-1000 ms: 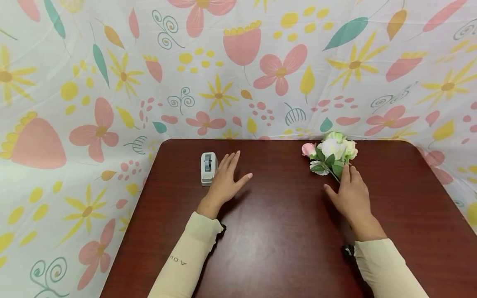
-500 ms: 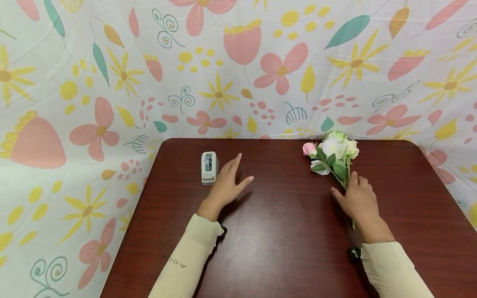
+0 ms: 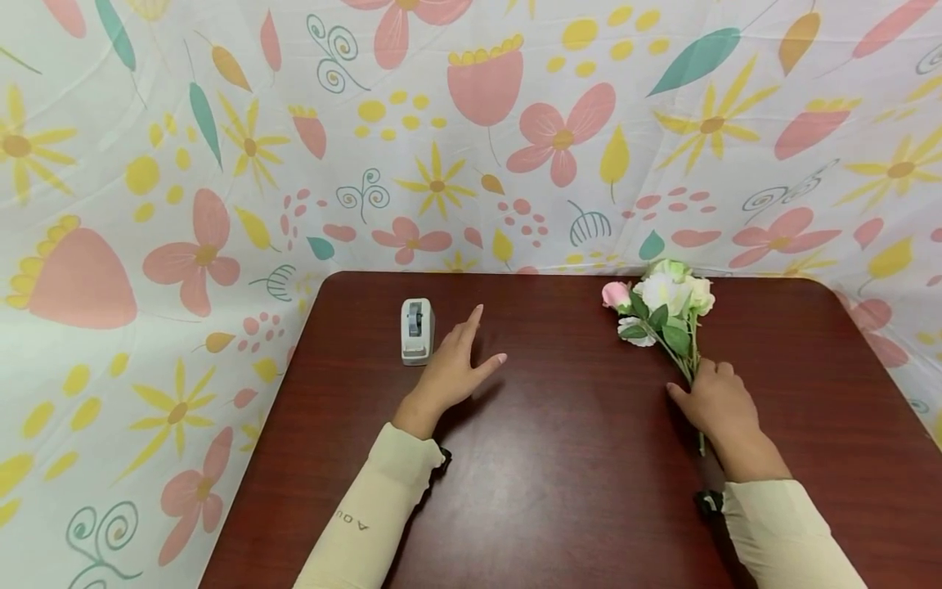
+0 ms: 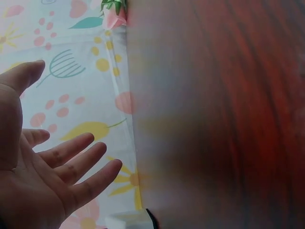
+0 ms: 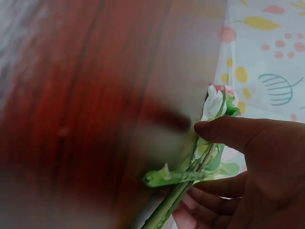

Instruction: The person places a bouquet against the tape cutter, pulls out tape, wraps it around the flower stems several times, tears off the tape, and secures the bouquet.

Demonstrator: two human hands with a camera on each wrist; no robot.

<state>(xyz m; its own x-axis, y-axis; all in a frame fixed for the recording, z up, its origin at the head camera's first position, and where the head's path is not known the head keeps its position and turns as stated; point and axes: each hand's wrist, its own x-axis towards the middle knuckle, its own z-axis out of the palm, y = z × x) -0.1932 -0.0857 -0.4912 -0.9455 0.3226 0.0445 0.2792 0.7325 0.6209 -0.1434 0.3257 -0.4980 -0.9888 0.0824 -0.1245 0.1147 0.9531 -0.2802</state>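
Note:
A bunch of artificial flowers point(image 3: 665, 294), white, cream and pink with green leaves, lies at the back right of the table. My right hand point(image 3: 723, 405) is over its green stems point(image 5: 167, 207). In the right wrist view the fingers point(image 5: 205, 202) bend behind the stems, while the thumb stands apart on the other side. At the left, a white tape dispenser point(image 3: 416, 331) with a roll of tape stands upright. My left hand point(image 3: 452, 368) is just right of it, fingers spread, thumb out, palm holding nothing. The dispenser's edge shows low in the left wrist view.
The dark red-brown wooden table point(image 3: 545, 458) has rounded back corners. A white cloth point(image 3: 434, 114) printed with flowers and leaves hangs along its back and left sides. Black straps with small devices point(image 3: 709, 502) sit at both wrists.
My right hand has moved back toward me and slightly right, from just below the blooms down along the stems, its fingers bending more. The flowers, dispenser and left hand stay nearly in place.

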